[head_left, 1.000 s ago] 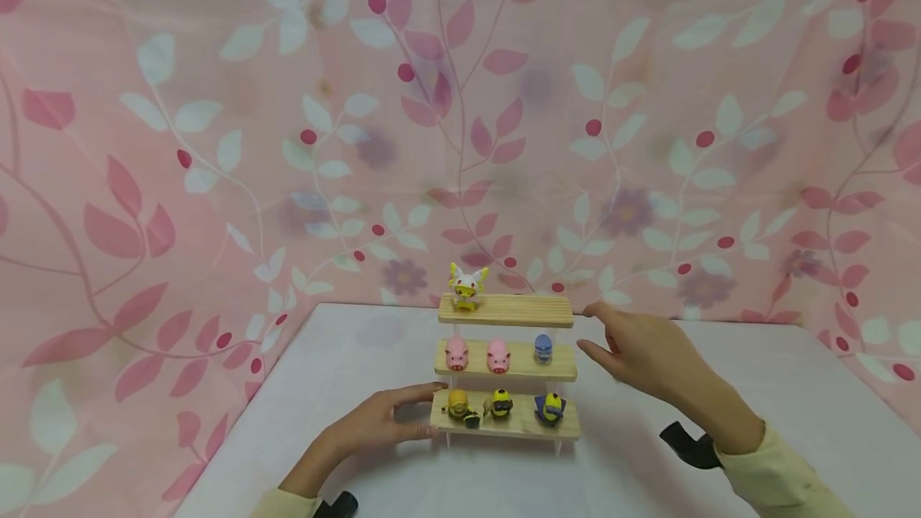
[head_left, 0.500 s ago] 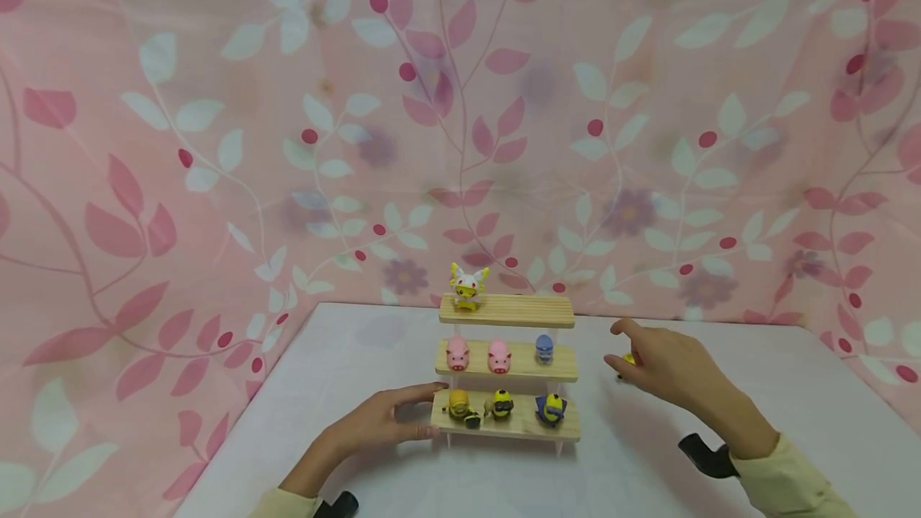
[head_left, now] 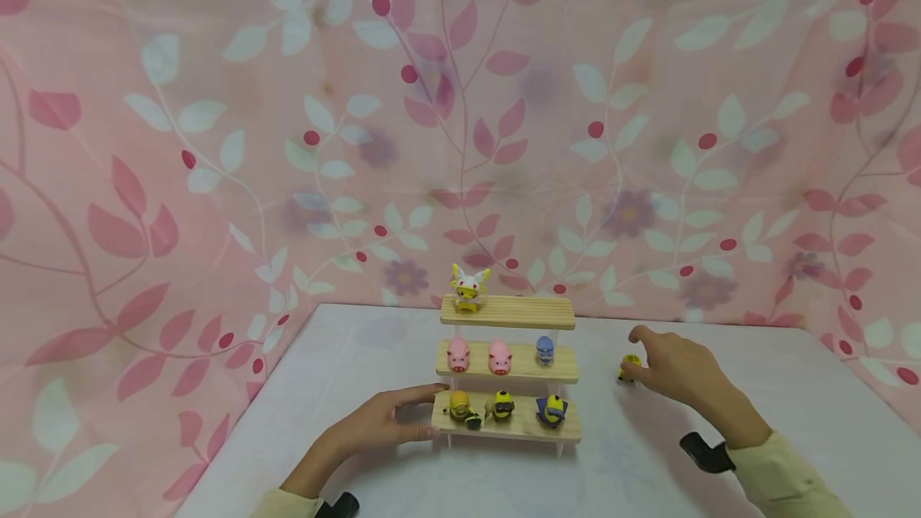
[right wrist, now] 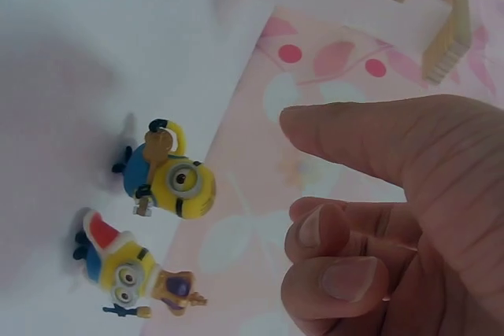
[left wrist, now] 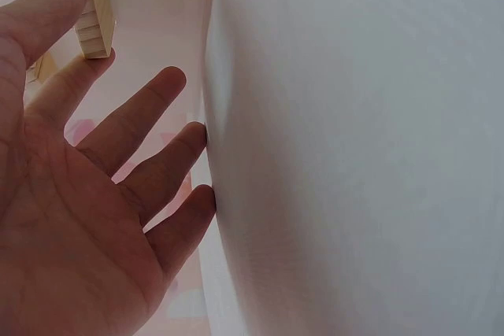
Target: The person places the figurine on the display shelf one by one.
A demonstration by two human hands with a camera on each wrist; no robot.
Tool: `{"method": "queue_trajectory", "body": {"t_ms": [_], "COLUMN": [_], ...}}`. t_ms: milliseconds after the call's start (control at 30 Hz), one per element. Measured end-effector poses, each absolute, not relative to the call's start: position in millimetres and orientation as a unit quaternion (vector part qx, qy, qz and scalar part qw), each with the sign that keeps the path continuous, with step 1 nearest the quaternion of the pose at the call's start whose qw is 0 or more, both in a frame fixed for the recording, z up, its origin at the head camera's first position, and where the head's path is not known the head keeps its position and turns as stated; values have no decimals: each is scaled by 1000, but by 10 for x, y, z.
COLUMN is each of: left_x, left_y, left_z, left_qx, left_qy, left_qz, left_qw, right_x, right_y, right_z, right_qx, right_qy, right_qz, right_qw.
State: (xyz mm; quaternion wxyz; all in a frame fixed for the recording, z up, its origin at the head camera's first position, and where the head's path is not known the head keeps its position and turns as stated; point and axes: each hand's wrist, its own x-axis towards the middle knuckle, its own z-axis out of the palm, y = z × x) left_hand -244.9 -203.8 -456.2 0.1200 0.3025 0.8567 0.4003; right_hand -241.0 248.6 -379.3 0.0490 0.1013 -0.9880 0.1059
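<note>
At the left end of a three-tier wooden display shelf (head_left: 518, 428), my left hand (head_left: 377, 424) grips the bottom board between thumb and index finger. The left wrist view shows the board's end (left wrist: 96, 31) between them, the other fingers spread. To the right of the shelf, my right hand (head_left: 679, 366) holds nothing; its thumb and index finger are apart. Beside its thumb stands a small yellow toy figure (head_left: 630, 366). In the right wrist view, a one-eyed minion figure with a small guitar (right wrist: 169, 175) and a minion figure with a crown and red cape (right wrist: 118, 269) stand near the fingers.
A white-hooded yellow figure (head_left: 468, 288) stands on the top board. Two pink pigs (head_left: 500, 357) and a blue figure (head_left: 544, 351) occupy the middle one. Several minion figures (head_left: 552, 412) line the bottom board. A floral cloth (head_left: 460, 142) hangs behind the white table (head_left: 360, 358).
My right hand has moved right, away from the shelf's top board, and a yellow figure beside its thumb has come into view. The left hand has stayed at the bottom board.
</note>
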Motion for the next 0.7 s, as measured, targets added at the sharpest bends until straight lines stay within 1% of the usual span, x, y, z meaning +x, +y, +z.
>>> {"method": "queue_trajectory", "body": {"t_ms": [200, 700], "left_x": [-2452, -2441], "left_y": [-2032, -2032], "left_z": [-4557, -4553], "left_qx": [304, 297], "left_qy": [854, 854], "left_qz": [405, 409], "left_qw": [122, 125], "right_x": [-2463, -2648], "right_y": [2529, 2550], "right_z": [-3841, -3920], "right_qx": [73, 51], "right_qy": [-992, -995], "right_qz": [107, 87], "right_qw": [16, -25]}}
